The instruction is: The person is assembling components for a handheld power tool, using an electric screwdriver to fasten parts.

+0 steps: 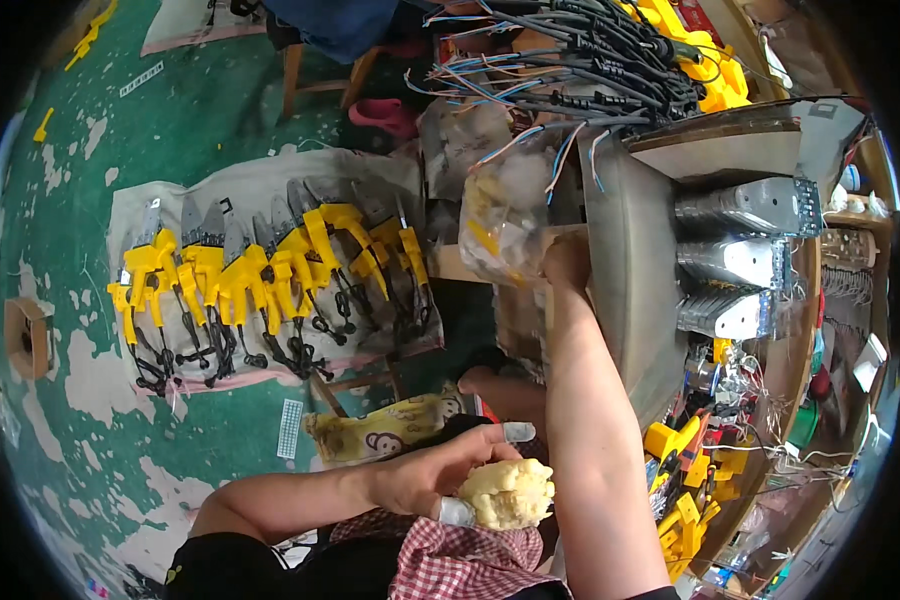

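My left hand (435,475) is low in the middle, with pale wraps on its thumb and a fingertip. It holds a pale yellow, lumpy chunk (510,493), whose kind I cannot make out. Stretched forward along the grey panel, my right arm ends in my right hand (567,260), beside a clear plastic bag (495,225) with pale and yellow bits in it. The fingers of this hand are dark and mostly hidden, so whether they grip the bag does not show.
Yellow-handled tools (270,270) with metal blades and black cords lie on a grey cloth (390,180) at left. Black cables (610,70) with bare coloured wires are heaped ahead. Stacked metal plates (735,260) and yellow casings (685,500) stand at right. A wooden stool (350,385) is nearby.
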A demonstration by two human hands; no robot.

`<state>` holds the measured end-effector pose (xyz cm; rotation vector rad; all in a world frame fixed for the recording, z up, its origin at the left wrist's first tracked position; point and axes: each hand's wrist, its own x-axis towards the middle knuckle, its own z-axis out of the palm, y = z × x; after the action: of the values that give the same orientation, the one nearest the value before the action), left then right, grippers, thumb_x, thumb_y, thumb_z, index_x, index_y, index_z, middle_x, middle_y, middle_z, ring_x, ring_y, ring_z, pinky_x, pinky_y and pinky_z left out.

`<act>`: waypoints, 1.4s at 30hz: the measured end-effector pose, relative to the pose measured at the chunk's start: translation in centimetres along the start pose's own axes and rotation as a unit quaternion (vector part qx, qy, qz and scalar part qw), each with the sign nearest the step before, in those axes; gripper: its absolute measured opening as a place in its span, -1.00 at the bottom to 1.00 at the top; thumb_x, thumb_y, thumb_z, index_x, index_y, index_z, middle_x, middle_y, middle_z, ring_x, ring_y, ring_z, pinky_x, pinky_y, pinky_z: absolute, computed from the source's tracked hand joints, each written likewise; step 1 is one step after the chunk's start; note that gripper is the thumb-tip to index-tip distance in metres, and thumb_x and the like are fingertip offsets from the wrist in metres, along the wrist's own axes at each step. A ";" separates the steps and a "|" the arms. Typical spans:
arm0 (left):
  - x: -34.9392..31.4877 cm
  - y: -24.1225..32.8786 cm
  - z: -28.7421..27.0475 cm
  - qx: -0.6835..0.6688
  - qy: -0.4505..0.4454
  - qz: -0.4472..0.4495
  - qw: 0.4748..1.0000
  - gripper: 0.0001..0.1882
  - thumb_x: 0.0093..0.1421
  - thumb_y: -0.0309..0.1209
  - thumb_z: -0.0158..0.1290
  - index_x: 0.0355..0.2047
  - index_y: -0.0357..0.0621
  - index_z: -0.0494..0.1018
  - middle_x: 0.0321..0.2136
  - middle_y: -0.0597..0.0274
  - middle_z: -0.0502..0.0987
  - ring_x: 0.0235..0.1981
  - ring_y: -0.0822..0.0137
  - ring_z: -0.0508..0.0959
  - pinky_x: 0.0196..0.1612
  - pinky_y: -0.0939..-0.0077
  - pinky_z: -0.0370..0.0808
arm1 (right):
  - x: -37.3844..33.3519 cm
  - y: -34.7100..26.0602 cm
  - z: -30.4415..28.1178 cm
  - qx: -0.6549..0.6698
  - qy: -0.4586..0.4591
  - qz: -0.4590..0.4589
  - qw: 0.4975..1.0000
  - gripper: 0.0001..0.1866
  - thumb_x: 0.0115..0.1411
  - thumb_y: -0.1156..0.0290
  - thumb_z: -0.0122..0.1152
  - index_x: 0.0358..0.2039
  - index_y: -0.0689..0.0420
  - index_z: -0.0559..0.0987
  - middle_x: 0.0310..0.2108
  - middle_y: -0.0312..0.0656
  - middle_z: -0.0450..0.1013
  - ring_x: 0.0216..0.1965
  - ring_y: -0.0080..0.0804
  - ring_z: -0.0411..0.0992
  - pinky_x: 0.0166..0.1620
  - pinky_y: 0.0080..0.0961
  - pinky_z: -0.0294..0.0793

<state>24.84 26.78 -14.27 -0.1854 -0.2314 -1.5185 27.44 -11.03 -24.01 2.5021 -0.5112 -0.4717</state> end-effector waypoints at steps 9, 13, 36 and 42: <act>-0.2 0.3 0.4 0.027 0.013 -0.031 0.999 0.08 -0.12 -0.18 0.26 0.21 -0.16 -0.25 0.02 0.07 0.16 0.11 0.17 0.23 0.12 0.27 0.22 | -1.1 -3.3 -5.1 0.487 0.028 0.314 0.814 -0.67 0.00 0.49 -0.02 -0.17 0.31 0.34 -0.39 0.19 0.43 -0.32 -0.04 0.46 -0.20 -0.25 0.44; -0.1 0.2 0.5 0.018 0.005 -0.036 0.999 0.07 -0.12 -0.20 0.26 0.21 -0.16 -0.26 0.03 0.07 0.16 0.11 0.18 0.23 0.12 0.28 0.22 | -1.0 -3.7 -3.8 0.395 0.094 0.284 0.869 -0.68 0.03 0.46 -0.04 -0.18 0.30 0.36 -0.37 0.15 0.44 -0.37 0.00 0.47 -0.22 -0.22 0.45; 11.3 2.8 2.6 0.108 -0.006 0.132 0.985 -0.41 0.17 -0.37 -0.07 0.19 -0.08 0.01 -0.35 -0.11 0.41 -0.41 -0.05 0.50 -0.34 0.07 0.50 | -19.0 22.1 -26.9 0.454 0.201 0.123 0.859 -0.69 0.03 0.52 0.12 -0.15 0.16 0.47 -0.29 -0.14 0.48 -0.33 -0.40 0.48 -0.22 -0.51 0.46; 15.6 0.4 4.1 0.132 0.203 0.105 0.964 -0.60 0.24 -0.26 -0.23 0.05 -0.17 0.17 -0.48 -0.08 0.43 -0.50 -0.04 0.52 -0.45 0.11 0.54 | -26.0 51.2 -16.2 0.293 0.367 0.480 0.741 -0.70 0.04 0.38 0.14 -0.20 0.21 0.51 -0.30 -0.20 0.47 -0.31 -0.53 0.41 -0.25 -0.61 0.38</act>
<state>25.73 12.88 -6.15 0.3052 -0.0796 -1.2665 -1.38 -32.56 23.65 2.2106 -1.6101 1.1814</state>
